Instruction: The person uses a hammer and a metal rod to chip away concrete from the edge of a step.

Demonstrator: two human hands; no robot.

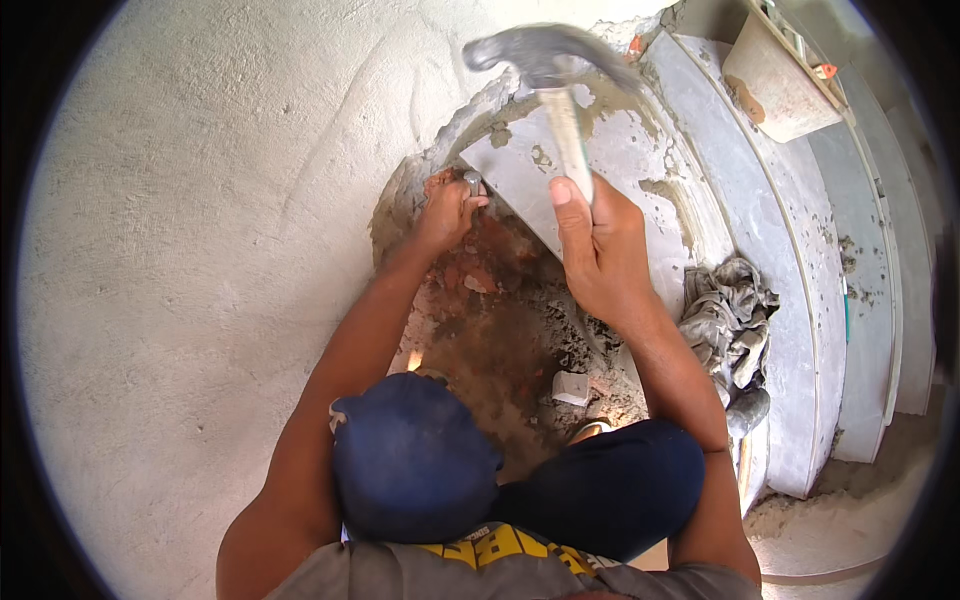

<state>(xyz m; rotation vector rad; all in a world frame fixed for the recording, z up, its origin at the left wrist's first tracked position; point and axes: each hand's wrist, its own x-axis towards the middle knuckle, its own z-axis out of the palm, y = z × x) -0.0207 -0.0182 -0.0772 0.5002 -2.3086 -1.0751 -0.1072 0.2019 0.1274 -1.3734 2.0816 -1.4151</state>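
Observation:
Raised in my right hand (607,240) is a claw hammer (566,135), gripped by its pale handle, the grey head blurred above the stair tread. My left hand (448,210) holds a metal chisel (472,180) against the broken foot of the wall; only its round struck end shows above my fingers, and its tip is hidden. Exposed red brick (437,180) surrounds the chisel there. Just to its right lies the corner of a grey stone slab (517,161), smeared with mortar.
A rough plastered wall (187,225) rises on the left. Stone-clad steps (780,217) descend on the right, with a mortar-stained bucket (780,75) on them. A crumpled grey cloth (731,322) lies by my right forearm. A white block (571,388) rests on the rubble before my knees.

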